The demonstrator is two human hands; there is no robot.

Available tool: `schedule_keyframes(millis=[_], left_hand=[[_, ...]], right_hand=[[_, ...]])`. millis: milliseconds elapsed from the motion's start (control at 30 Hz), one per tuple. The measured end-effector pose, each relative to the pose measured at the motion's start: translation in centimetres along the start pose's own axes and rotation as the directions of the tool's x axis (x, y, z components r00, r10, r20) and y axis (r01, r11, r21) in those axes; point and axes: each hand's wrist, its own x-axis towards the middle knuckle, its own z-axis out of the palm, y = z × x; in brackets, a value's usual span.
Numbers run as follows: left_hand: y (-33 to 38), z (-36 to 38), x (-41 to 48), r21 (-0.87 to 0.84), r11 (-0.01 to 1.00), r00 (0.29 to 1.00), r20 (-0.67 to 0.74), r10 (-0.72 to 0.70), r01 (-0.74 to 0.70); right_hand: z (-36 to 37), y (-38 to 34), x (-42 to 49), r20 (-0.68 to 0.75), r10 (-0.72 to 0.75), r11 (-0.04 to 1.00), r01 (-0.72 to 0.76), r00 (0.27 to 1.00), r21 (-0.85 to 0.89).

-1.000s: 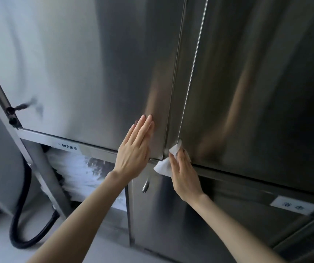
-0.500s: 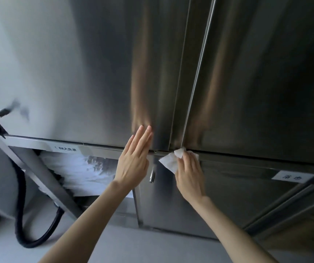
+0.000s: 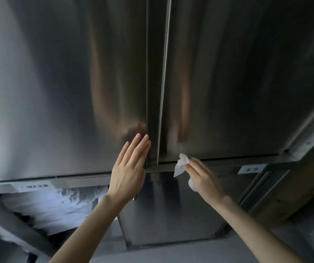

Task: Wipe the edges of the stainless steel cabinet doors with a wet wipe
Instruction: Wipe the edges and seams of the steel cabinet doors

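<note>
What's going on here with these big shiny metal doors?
A person is cleaning. Their right hand pinches a white wet wipe against the bottom edge of the right door, close to its inner corner. Their left hand lies flat, fingers straight, against the lower corner of the left door, beside the centre seam. It holds nothing.

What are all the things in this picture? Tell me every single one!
left upper door: one, silver steel, top left.
right upper door: one, silver steel, top right.
lower door: one, silver steel, bottom middle.
left label: one, white, under the left upper door.
right label: one, white, under the right upper door.
wet wipe: one, white, at the right upper door's bottom edge.
left hand: one, flat against the left upper door.
right hand: one, holding the wet wipe.
</note>
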Motion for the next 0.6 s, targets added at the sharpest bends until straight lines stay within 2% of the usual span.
schedule_keyframes(millis=[133,300,500,600], left_hand=[[3.3,-0.3,4.5,-0.057,0.992,0.990,-0.087,0.109,-0.115],[9.0,-0.3,10.5,-0.096,0.972,0.967,-0.161,0.196,-0.213],[15.4,1.6,16.1,-0.069,0.967,0.953,-0.203,0.226,-0.244],[19.2,2.8,19.5,-0.038,0.962,0.943,-0.213,0.255,-0.269]], right_hand=[[-6.0,2.8,0.7,-0.113,0.050,0.998,-0.054,0.992,-0.037],[-12.6,7.7,1.8,-0.255,0.034,0.994,-0.058,0.966,-0.088],[-18.8,15.4,-0.6,-0.389,-0.039,0.952,-0.084,0.920,-0.293],[-22.2,19.5,-0.7,-0.452,-0.023,0.934,-0.142,0.892,-0.327]])
